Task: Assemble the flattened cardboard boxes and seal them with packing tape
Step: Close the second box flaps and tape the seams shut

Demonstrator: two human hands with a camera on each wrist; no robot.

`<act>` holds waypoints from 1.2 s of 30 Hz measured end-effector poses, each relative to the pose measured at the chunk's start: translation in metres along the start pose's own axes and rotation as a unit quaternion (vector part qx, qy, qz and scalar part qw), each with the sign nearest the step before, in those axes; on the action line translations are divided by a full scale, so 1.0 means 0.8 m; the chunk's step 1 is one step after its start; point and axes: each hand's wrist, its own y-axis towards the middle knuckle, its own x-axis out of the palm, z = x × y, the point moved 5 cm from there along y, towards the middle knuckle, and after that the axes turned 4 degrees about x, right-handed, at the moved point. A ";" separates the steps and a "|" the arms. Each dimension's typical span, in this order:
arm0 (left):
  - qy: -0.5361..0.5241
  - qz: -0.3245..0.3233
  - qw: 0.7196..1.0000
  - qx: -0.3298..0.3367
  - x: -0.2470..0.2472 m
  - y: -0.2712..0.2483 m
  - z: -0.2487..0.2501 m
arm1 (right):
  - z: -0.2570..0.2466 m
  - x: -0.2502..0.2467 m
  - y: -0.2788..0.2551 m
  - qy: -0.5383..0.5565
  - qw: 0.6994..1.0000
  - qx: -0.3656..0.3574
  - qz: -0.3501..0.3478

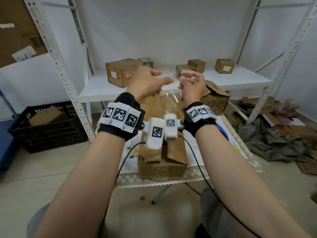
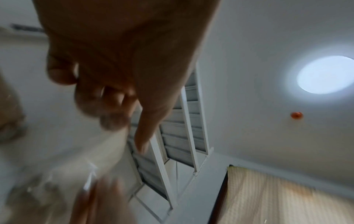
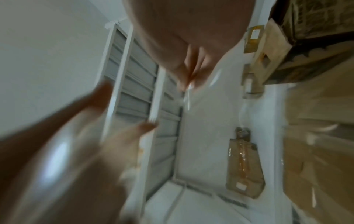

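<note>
Both hands are raised over a brown cardboard box that stands on a small cloth-covered table; its top flaps lie partly folded. A strip of clear packing tape runs between the hands and down toward the box. My left hand holds one end of it with its fingers reaching right. My right hand pinches the other end with curled fingers. In the right wrist view the tape leaves that pinch as a shiny line. Both wrist views are blurred, so the grips are hard to make out.
A white metal shelf behind the table carries several taped boxes. A black crate with cardboard stands on the floor at left. An open box and a heap of flattened cardboard lie at right.
</note>
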 end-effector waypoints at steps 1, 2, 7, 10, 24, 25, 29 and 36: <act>0.006 0.027 1.000 0.009 -0.015 -0.002 0.004 | 0.011 -0.009 0.011 0.002 0.999 0.041 0.009; 0.006 0.046 0.999 0.020 -0.032 -0.002 0.009 | 0.021 -0.016 0.021 0.003 0.997 0.081 -0.001; -0.028 0.065 0.990 0.123 -0.072 -0.009 0.052 | 0.059 -0.010 0.027 -0.047 0.985 0.147 -0.083; -0.032 0.054 0.975 0.213 -0.064 -0.017 0.082 | 0.077 -0.008 0.027 -0.049 0.981 0.164 -0.088; -0.041 0.058 0.938 0.338 -0.047 -0.013 0.114 | 0.165 0.022 0.036 -0.189 0.945 0.164 -0.210; -0.040 0.059 0.938 0.340 -0.046 -0.013 0.112 | 0.171 0.022 0.037 -0.203 0.941 0.156 -0.220; -0.048 0.060 0.938 0.339 -0.043 -0.011 0.106 | 0.174 0.017 0.038 -0.208 0.935 0.154 -0.243; -0.059 0.037 0.939 0.336 -0.034 -0.012 0.101 | 0.185 0.009 0.046 -0.152 0.934 0.192 -0.262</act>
